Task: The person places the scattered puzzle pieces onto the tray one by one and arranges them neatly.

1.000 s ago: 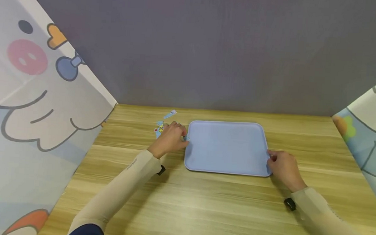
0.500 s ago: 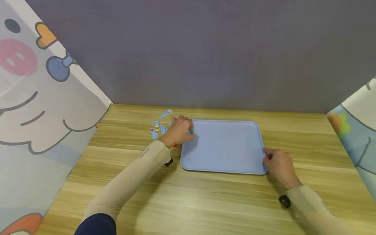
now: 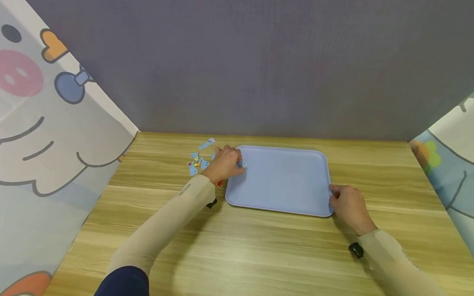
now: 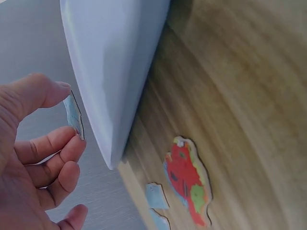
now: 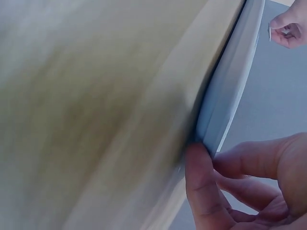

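My left hand is over the left edge of a light blue tray. It pinches a thin, pale blue puzzle piece on edge between thumb and fingers. At the tray's right side, my right hand grips the rim, with a finger against its outer side and the thumb at the top. Left of the tray lie several loose blue puzzle pieces, some with yellow and red prints. A red and green puzzle piece lies close to the tray, partly behind my left wrist in the head view.
The wood-grain table carries everything. A grey panel rises along its back edge. Cartoon-printed walls stand at the left and right. One long blue puzzle piece lies apart near the back edge.
My left hand has moved rightward over the tray's edge with its piece, uncovering more pieces behind it. The tray has shifted and turned slightly in my right hand's grip.
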`<action>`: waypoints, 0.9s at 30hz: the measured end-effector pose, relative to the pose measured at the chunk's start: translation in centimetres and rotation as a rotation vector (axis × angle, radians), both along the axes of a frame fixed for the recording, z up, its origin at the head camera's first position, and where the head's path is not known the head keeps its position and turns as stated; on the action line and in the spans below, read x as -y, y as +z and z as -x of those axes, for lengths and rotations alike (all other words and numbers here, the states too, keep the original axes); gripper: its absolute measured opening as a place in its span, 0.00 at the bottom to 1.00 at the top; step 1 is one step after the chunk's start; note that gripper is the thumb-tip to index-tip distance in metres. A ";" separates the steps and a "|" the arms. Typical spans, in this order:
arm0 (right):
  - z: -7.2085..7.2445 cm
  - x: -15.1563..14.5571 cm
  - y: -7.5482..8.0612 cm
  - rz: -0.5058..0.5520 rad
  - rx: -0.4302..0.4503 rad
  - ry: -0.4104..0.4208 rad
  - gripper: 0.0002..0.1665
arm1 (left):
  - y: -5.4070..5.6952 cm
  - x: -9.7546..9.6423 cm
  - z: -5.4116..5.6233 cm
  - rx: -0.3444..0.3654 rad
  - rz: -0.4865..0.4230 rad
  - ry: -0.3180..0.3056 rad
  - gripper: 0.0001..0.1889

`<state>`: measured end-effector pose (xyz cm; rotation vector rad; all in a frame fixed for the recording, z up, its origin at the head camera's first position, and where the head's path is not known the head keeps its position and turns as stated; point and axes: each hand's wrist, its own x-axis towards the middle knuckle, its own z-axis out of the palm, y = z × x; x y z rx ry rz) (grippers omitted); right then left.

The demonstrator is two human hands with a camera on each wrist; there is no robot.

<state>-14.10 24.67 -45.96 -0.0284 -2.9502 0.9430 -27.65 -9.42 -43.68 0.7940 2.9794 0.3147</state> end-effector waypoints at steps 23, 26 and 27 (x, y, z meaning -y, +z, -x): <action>0.8 -1.3 -0.3 0.007 -0.039 0.057 0.16 | -1.6 -1.8 2.9 0.035 0.092 0.062 0.09; 0.8 -1.5 -0.3 0.013 -0.033 0.057 0.16 | -1.7 -2.1 3.2 0.034 0.105 0.055 0.08; 0.8 -1.5 -0.3 0.013 -0.028 0.055 0.16 | -1.8 -2.2 3.3 0.036 0.105 0.053 0.08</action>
